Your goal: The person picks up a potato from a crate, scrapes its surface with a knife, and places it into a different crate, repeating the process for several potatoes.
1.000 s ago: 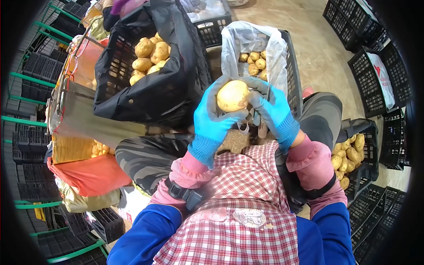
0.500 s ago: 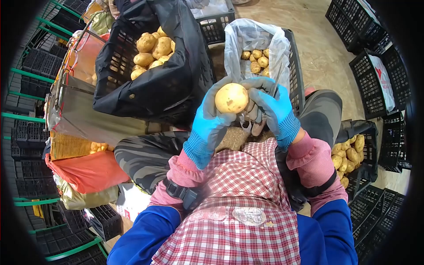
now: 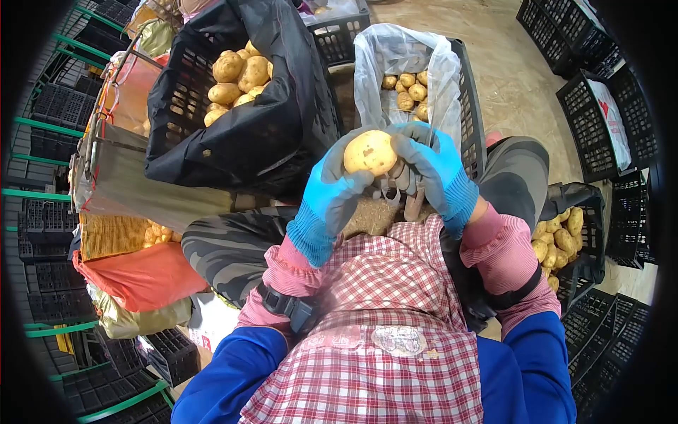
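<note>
A large pale potato (image 3: 370,152) with brown spots is held up between my gloved hands. My left hand (image 3: 332,180) grips it from the left, thumb below and fingers behind. My right hand (image 3: 432,164) pinches the potato's right edge with thumb and fingers; a dark, thin item lies along this hand, too unclear to name. Just beyond, a crate lined with clear plastic (image 3: 370,63) holds small potatoes (image 3: 417,92). To the upper left, a crate with a black liner (image 3: 247,159) holds larger potatoes (image 3: 252,73).
Potatoes (image 3: 563,240) fill a dark-lined crate at the right. Black crates (image 3: 590,134) stand along the right edge. At the left are a metal-framed bin (image 3: 141,166) and an orange-red sack (image 3: 145,275). Part of another person (image 3: 194,7) shows at the top left.
The potato has turned in my hands, showing a different spotted side. My right-hand fingers have shifted onto its upper right edge. The view has moved slightly.
</note>
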`<state>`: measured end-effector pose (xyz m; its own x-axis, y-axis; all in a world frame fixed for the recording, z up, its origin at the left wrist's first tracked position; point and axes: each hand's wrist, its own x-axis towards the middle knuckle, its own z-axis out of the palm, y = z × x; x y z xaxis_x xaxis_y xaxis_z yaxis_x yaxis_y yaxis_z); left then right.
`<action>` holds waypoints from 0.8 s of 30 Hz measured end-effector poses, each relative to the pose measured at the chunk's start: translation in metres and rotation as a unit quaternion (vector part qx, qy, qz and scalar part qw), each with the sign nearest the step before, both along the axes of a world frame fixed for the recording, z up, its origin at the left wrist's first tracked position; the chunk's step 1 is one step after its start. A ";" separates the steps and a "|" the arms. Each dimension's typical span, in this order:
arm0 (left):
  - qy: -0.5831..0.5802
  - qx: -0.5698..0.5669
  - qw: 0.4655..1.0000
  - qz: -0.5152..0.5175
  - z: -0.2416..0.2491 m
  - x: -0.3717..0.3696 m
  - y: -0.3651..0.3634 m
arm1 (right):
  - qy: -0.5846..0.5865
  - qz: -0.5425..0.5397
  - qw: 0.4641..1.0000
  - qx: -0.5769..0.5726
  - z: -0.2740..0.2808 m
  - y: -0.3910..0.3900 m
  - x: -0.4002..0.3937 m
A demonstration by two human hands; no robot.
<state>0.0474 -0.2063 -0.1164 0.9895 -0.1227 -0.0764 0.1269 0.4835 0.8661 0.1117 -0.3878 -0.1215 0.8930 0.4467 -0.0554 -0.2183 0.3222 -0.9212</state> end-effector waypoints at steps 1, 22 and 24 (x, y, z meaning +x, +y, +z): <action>0.005 -0.004 1.000 -0.005 -0.001 -0.001 0.000 | 0.026 0.020 0.999 0.003 0.001 -0.003 0.001; -0.143 0.318 0.922 0.168 0.008 -0.002 -0.015 | 0.040 0.113 0.993 -0.014 -0.001 -0.006 -0.006; -0.166 0.366 0.897 0.184 0.008 -0.004 -0.011 | 0.007 0.081 0.996 -0.024 0.003 -0.004 -0.010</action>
